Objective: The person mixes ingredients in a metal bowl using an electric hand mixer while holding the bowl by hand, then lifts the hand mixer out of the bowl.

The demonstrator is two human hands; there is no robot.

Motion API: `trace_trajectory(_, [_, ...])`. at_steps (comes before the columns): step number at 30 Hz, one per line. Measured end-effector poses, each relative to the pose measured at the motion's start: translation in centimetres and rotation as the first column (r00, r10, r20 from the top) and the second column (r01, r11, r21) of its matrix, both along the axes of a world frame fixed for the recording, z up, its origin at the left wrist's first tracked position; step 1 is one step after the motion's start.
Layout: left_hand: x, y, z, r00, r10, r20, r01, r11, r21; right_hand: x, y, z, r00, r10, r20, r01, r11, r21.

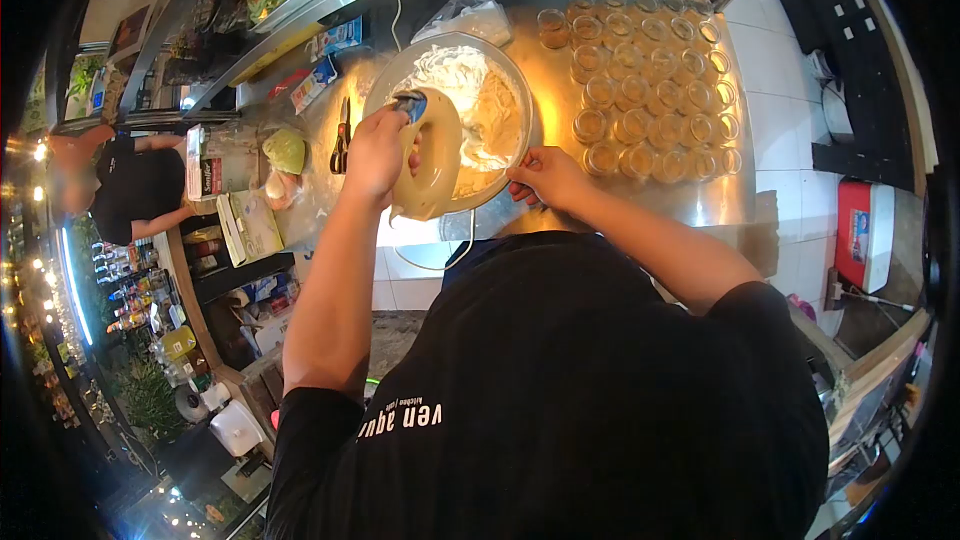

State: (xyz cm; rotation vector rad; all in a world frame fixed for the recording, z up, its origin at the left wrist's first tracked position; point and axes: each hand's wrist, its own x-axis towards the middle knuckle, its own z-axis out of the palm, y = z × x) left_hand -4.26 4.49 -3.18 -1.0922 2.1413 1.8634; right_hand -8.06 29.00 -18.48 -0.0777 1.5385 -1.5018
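Over the link I'm watching the left hand (385,155) wrapping its fingers fully around the handle of a beige hand mixer (440,155). The right hand (552,178) is pinching its fingers closed on the near right rim of a wide bowl (528,125), which is sitting on the steel desk (548,90), just ahead of and between both sets of fingers. I'm judging that blending is the step in hand, though the mixer's body is hiding its beaters; the next move is calling for a steady rim and a level mixer. The mixture (495,100) is looking white and fluffy beyond the left fingers, tan and smoother towards the right ones. Scissors (341,153) are lying left of the left fingers; farther out, glass jars (632,125) are standing in rows right of the right fingers.
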Motion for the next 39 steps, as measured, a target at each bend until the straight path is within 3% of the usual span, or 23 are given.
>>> trace_trajectory(3, [-0.4, 0.3, -1.0, 0.993, 0.051, -0.102, -0.050, 0.999, 0.003, -0.1, 0.1, -0.1, 0.999, 0.034, 0.006, -0.034, 0.999, 0.014])
trace_trajectory(10, [1.0, -1.2, 0.5, 0.992, -0.081, 0.099, 0.081, 0.997, 0.004, 0.0, 0.0, -0.1, 1.000, 0.007, -0.009, -0.007, 1.000, -0.010])
trace_trajectory(12, [0.1, -0.2, -0.5, 0.997, 0.045, -0.065, -0.044, 0.999, 0.024, -0.1, 0.1, -0.3, 0.999, 0.037, -0.003, -0.037, 0.999, 0.002])
trace_trajectory(17, [0.3, -1.0, -1.4, 0.989, 0.046, -0.142, -0.046, 0.999, 0.008, 0.0, 0.2, -0.4, 0.999, 0.025, -0.028, -0.025, 1.000, -0.008])
trace_trajectory(20, [1.3, -2.1, 0.8, 0.992, -0.070, 0.106, 0.071, 0.997, -0.003, 0.1, 0.3, -0.3, 1.000, 0.000, -0.027, 0.000, 1.000, -0.025])
trace_trajectory(24, [0.2, -1.9, -0.3, 0.997, 0.034, 0.073, -0.036, 0.999, 0.017, 0.5, 0.0, 0.0, 0.996, 0.011, -0.084, -0.009, 1.000, 0.022])
trace_trajectory(26, [-0.4, -2.1, -1.9, 0.987, 0.134, -0.085, -0.132, 0.991, 0.021, 1.0, -0.1, 0.3, 0.997, 0.025, -0.073, -0.024, 1.000, 0.019])
trace_trajectory(30, [0.8, -2.4, -0.8, 0.996, 0.065, -0.066, -0.069, 0.996, -0.051, 0.0, 0.2, 0.9, 0.994, 0.096, -0.041, -0.094, 0.994, 0.046])
trace_trajectory(31, [1.3, -3.2, 0.2, 1.000, -0.009, 0.026, 0.009, 0.999, -0.030, -0.2, 0.3, 0.7, 0.995, 0.095, -0.040, -0.093, 0.995, 0.045])
trace_trajectory(32, [1.5, -3.7, 0.7, 0.990, -0.083, 0.117, 0.084, 0.996, -0.001, -0.5, 0.2, 0.4, 0.996, -0.038, -0.081, 0.042, 0.998, 0.045])
trace_trajectory(34, [1.4, -3.4, 0.8, 0.993, -0.049, 0.106, 0.050, 0.999, -0.003, -1.1, 0.0, -0.7, 0.961, -0.238, -0.140, 0.236, 0.971, -0.028])
trace_trajectory(36, [0.9, -2.9, 0.0, 0.995, -0.017, 0.094, 0.018, 1.000, -0.006, -1.3, -0.6, -1.7, 0.953, -0.263, -0.150, 0.256, 0.964, -0.069])
trace_trajectory(38, [0.1, -2.4, -2.1, 0.989, 0.108, -0.098, -0.113, 0.992, -0.056, -1.1, -0.6, -2.0, 0.942, -0.294, -0.159, 0.280, 0.954, -0.103])
trace_trajectory(39, [0.3, -2.4, -2.2, 0.989, 0.109, -0.099, -0.114, 0.992, -0.053, -0.9, -0.4, -1.8, 0.964, -0.244, -0.108, 0.235, 0.968, -0.089])
